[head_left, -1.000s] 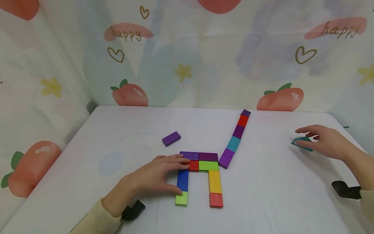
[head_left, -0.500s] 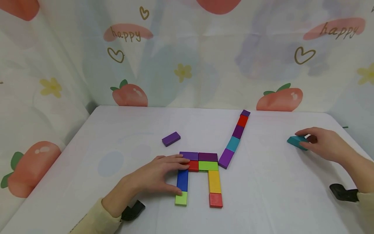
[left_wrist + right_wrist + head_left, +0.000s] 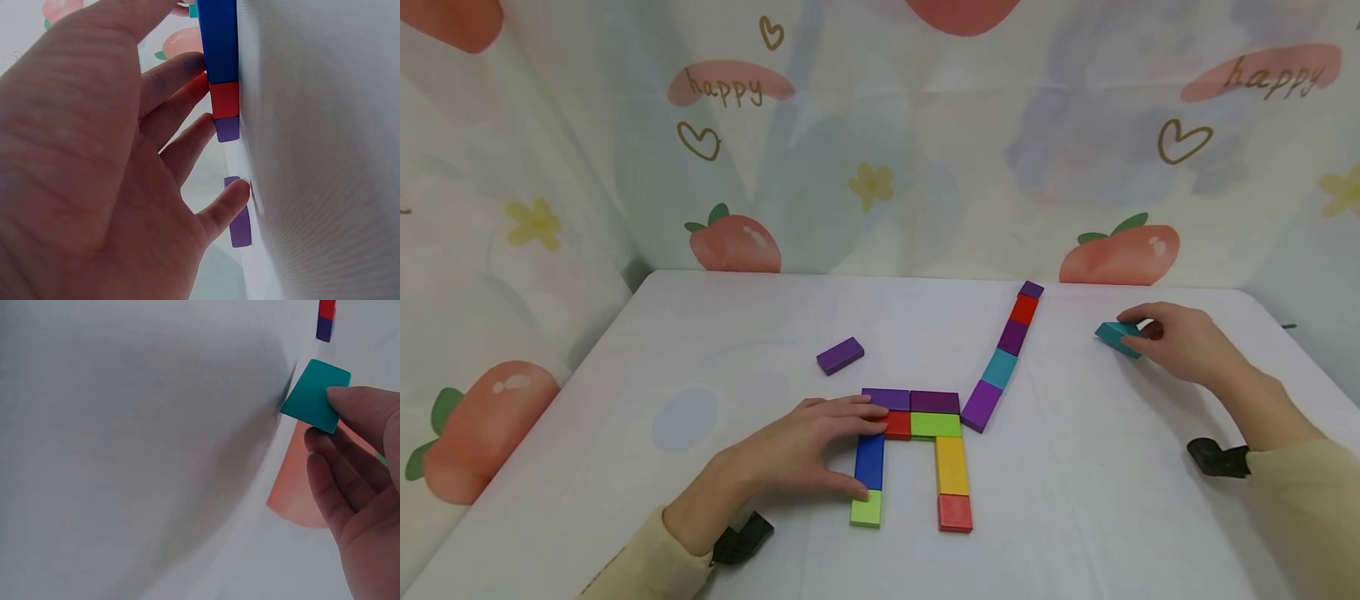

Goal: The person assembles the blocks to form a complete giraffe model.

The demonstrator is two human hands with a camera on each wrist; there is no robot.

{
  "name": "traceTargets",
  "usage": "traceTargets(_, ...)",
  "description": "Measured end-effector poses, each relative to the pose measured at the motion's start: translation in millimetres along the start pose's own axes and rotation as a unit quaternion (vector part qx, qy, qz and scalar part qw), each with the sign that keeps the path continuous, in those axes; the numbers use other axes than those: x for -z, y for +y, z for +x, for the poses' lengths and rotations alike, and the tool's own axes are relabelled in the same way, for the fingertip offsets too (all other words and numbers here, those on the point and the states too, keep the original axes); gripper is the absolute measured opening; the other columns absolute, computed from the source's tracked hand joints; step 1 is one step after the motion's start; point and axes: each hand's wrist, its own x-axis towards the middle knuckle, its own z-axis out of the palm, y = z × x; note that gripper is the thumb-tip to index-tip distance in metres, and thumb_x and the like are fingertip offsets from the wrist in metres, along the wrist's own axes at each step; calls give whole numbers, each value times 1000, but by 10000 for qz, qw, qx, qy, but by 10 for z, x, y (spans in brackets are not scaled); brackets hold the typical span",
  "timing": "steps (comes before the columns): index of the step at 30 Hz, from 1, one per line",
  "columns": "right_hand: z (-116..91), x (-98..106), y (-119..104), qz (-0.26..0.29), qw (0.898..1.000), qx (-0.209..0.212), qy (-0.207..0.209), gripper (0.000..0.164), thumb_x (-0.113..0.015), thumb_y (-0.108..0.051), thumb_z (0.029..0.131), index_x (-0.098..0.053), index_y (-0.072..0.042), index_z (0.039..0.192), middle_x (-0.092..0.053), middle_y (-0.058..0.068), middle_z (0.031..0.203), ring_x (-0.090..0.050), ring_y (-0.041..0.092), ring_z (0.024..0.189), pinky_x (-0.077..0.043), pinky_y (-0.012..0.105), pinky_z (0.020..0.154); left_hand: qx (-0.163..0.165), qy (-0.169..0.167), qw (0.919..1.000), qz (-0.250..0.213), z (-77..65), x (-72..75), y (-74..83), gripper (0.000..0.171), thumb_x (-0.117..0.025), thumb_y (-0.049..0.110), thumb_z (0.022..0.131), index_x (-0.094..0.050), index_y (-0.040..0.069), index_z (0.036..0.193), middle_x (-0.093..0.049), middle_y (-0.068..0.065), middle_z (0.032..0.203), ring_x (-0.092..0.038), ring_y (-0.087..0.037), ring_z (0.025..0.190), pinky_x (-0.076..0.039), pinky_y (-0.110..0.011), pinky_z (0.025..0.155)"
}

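Note:
My right hand [image 3: 1187, 343] pinches a teal wooden block [image 3: 1115, 336] between thumb and fingers, over the right side of the table. In the right wrist view the teal block's face has slanted sides. My left hand [image 3: 801, 442] rests along the left of a flat block figure, fingers spread. Its fingertips touch near the red block [image 3: 898, 425], and its thumb lies at the seam of the blue block [image 3: 870, 463] and a lime block [image 3: 866, 510]. Two purple blocks top the figure; a yellow block [image 3: 952, 467] and a red block form its right leg.
A slanting row of several blocks, with a light blue block [image 3: 1000, 368] in the middle, runs from the figure's upper right corner toward the back edge. One loose purple block [image 3: 841, 356] lies behind the figure. A printed curtain [image 3: 925, 167] hangs behind the white table [image 3: 737, 325].
My right hand has moved left and slightly back with the teal block, closer to the slanting row. The left hand and the laid blocks have stayed where they were.

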Motion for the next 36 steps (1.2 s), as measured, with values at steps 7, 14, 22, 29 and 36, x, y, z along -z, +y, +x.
traceTargets(7,178,-67,-108,77,9999,74,34,35,-67,-14,96,-62,6,125,-64,24,107,-57,38,94,-52,46,76,16,-5,10000,-9,-2,1,-1,75,-79,54,82,-56,25,147,-37,15,157,-23,-13,149,-22,-51,119)
traceTargets(14,360,-116,-214,129,9998,146,-30,36,-67,-12,97,-61,7,126,-64,26,110,-57,40,96,-54,51,79,12,-24,10000,-35,7,-6,-11,75,-79,55,82,-56,25,146,-39,14,157,-24,-14,149,-23,-52,118)
traceTargets(22,513,-147,-307,128,9996,212,-112,36,-66,-10,97,-60,8,128,-62,28,114,-57,43,99,-52,56,85,92,-62,9999,-3,14,-1,-4,76,-79,55,81,-56,26,147,-38,15,157,-23,-13,149,-22,-52,119)
traceTargets(29,608,-170,-397,169,9996,83,-202,38,-65,-8,97,-58,9,131,-60,29,118,-56,44,100,-53,55,84,96,-60,9999,-37,7,-7,1,76,-80,54,80,-56,27,147,-38,15,157,-24,-13,149,-23,-52,118)
traceTargets(36,675,-200,-441,233,9992,-215,-229,40,-64,-9,98,-56,7,134,-59,28,117,-54,43,101,-53,52,83,44,-15,10000,42,6,-2,-7,76,-79,55,81,-55,26,147,-38,16,157,-23,-13,149,-23,-51,118)
